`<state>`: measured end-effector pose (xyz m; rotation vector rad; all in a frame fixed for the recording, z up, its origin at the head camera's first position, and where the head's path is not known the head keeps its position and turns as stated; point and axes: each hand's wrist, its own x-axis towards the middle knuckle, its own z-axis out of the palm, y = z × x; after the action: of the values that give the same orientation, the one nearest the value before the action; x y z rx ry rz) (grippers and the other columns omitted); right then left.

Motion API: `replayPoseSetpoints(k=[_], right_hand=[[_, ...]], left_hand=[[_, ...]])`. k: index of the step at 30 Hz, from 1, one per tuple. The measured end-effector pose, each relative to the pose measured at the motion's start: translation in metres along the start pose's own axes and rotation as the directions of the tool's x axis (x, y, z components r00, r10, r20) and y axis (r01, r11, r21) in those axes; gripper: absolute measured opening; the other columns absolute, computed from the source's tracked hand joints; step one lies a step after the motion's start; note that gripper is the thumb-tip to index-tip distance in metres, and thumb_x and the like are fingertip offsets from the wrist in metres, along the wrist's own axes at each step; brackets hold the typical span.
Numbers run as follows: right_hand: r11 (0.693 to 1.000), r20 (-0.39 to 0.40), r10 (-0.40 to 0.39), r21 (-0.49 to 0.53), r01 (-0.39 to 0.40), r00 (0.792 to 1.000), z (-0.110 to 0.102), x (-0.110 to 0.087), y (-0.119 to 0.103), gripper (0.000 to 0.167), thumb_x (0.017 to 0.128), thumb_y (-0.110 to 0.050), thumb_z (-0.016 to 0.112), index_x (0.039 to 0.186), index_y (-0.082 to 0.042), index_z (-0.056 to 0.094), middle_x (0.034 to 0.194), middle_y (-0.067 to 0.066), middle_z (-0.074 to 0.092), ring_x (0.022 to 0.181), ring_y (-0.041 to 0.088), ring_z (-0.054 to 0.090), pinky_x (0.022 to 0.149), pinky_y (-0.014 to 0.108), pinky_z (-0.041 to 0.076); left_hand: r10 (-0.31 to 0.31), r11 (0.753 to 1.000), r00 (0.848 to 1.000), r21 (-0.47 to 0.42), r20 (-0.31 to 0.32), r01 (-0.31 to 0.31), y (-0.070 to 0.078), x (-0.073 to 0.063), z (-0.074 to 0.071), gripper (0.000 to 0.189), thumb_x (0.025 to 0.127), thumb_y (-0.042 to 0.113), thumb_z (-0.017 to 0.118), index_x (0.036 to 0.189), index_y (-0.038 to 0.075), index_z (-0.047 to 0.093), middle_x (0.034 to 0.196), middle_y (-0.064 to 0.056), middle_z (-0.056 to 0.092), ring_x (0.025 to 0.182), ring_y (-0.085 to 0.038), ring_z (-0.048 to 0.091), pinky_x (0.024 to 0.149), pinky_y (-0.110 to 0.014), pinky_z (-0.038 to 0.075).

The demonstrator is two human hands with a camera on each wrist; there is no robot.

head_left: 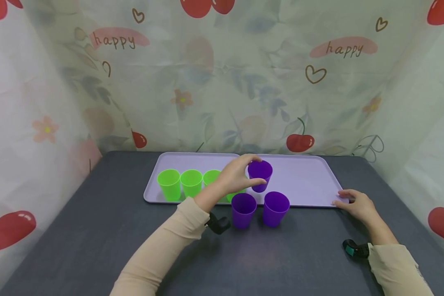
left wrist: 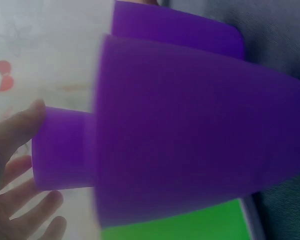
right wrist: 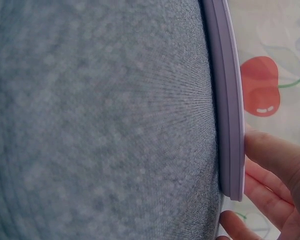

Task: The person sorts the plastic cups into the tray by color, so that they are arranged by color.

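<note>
My left hand (head_left: pixel 237 176) holds a purple cup (head_left: pixel 260 181) near its rim, thumb on the near side and fingers on the far side. This cup is at the left end of the right lilac tray (head_left: pixel 299 185). Two more purple cups, one on the left (head_left: pixel 243 211) and one on the right (head_left: pixel 276 209), stand on the table just in front of the trays. A purple cup (left wrist: pixel 190 130) fills much of the left wrist view. My right hand (head_left: pixel 359 205) grips the right tray's front right corner, thumb on the rim (right wrist: pixel 227 100).
On the left lilac tray (head_left: pixel 151 187) stand several green cups (head_left: pixel 169 185) in a row, partly hidden by my left hand and forearm. Both trays lie side by side along the back of the dark table (head_left: pixel 299 263). A patterned curtain (head_left: pixel 225 82) hangs behind.
</note>
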<state>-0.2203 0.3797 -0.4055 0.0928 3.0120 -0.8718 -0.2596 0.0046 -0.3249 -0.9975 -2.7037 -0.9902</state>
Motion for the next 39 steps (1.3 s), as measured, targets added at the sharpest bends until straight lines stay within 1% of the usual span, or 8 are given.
replayPoseSetpoints(k=[4, 7, 17, 25, 32, 36, 39], right_hand=[[1.0, -0.002, 0.002, 0.002, -0.002, 1.0, 0.0, 0.0, 0.0, 0.058, 0.087, -0.034, 0.064, 0.121, 0.011, 0.051, 0.123, 0.035, 0.051, 0.109, 0.05, 0.05, 0.084, 0.054, 0.044], [1.0, -0.003, -0.002, 0.003, 0.002, 1.0, 0.0, -0.001, -0.001, 0.057, 0.087, -0.033, 0.064, 0.12, 0.011, 0.051, 0.123, 0.035, 0.051, 0.109, 0.05, 0.05, 0.084, 0.054, 0.044], [1.0, 0.003, -0.005, 0.007, 0.005, 1.0, 0.001, -0.001, 0.0, 0.057, 0.087, -0.033, 0.064, 0.121, 0.012, 0.05, 0.123, 0.035, 0.051, 0.11, 0.05, 0.049, 0.086, 0.055, 0.043], [1.0, -0.002, -0.006, 0.01, 0.006, 1.0, 0.002, -0.002, 0.0, 0.057, 0.087, -0.032, 0.064, 0.12, 0.011, 0.051, 0.123, 0.035, 0.051, 0.108, 0.049, 0.05, 0.085, 0.054, 0.043], [1.0, -0.004, -0.002, 0.009, 0.002, 1.0, 0.002, 0.0, 0.001, 0.058, 0.087, -0.034, 0.064, 0.121, 0.011, 0.051, 0.123, 0.035, 0.051, 0.108, 0.049, 0.05, 0.084, 0.054, 0.044], [1.0, -0.005, -0.001, 0.007, 0.001, 1.0, 0.002, 0.0, 0.001, 0.058, 0.087, -0.033, 0.065, 0.121, 0.011, 0.051, 0.123, 0.035, 0.051, 0.108, 0.049, 0.05, 0.084, 0.054, 0.043], [1.0, -0.006, -0.001, 0.006, 0.001, 1.0, 0.001, 0.0, 0.001, 0.057, 0.087, -0.034, 0.065, 0.12, 0.011, 0.051, 0.123, 0.034, 0.051, 0.109, 0.049, 0.049, 0.085, 0.054, 0.043]], left_hand=[[0.029, 0.998, 1.0, 0.049, 0.009, -0.029, -0.007, 0.003, 0.007, 0.057, 0.077, 0.033, 0.075, 0.124, 0.007, 0.055, 0.124, -0.005, 0.061, 0.116, -0.021, 0.056, 0.1, -0.033, 0.042], [0.039, 0.996, 0.999, 0.081, 0.019, -0.04, -0.01, 0.004, 0.012, 0.056, 0.078, 0.033, 0.075, 0.123, 0.006, 0.056, 0.122, -0.006, 0.062, 0.114, -0.022, 0.057, 0.099, -0.034, 0.043], [0.069, 0.983, 0.997, 0.169, 0.038, -0.074, -0.013, 0.007, 0.025, 0.052, 0.079, 0.036, 0.073, 0.12, 0.006, 0.058, 0.118, -0.006, 0.064, 0.111, -0.022, 0.058, 0.097, -0.034, 0.044], [0.019, 0.981, 0.999, 0.192, 0.051, -0.028, -0.013, 0.009, 0.031, 0.054, 0.078, 0.041, 0.072, 0.121, 0.01, 0.058, 0.118, -0.003, 0.064, 0.11, -0.019, 0.059, 0.094, -0.032, 0.046], [-0.02, 0.98, 0.998, 0.201, 0.055, 0.009, -0.012, 0.009, 0.032, 0.054, 0.078, 0.042, 0.072, 0.119, 0.011, 0.059, 0.114, -0.003, 0.066, 0.106, -0.018, 0.06, 0.089, -0.032, 0.048], [-0.042, 0.979, 0.997, 0.203, 0.057, 0.029, -0.011, 0.009, 0.032, 0.054, 0.078, 0.042, 0.072, 0.12, 0.011, 0.058, 0.115, -0.003, 0.065, 0.106, -0.019, 0.06, 0.089, -0.033, 0.048], [-0.051, 0.973, 0.997, 0.23, 0.06, 0.036, -0.01, 0.01, 0.032, 0.055, 0.079, 0.043, 0.071, 0.121, 0.011, 0.058, 0.115, -0.003, 0.066, 0.106, -0.019, 0.061, 0.089, -0.033, 0.048]])
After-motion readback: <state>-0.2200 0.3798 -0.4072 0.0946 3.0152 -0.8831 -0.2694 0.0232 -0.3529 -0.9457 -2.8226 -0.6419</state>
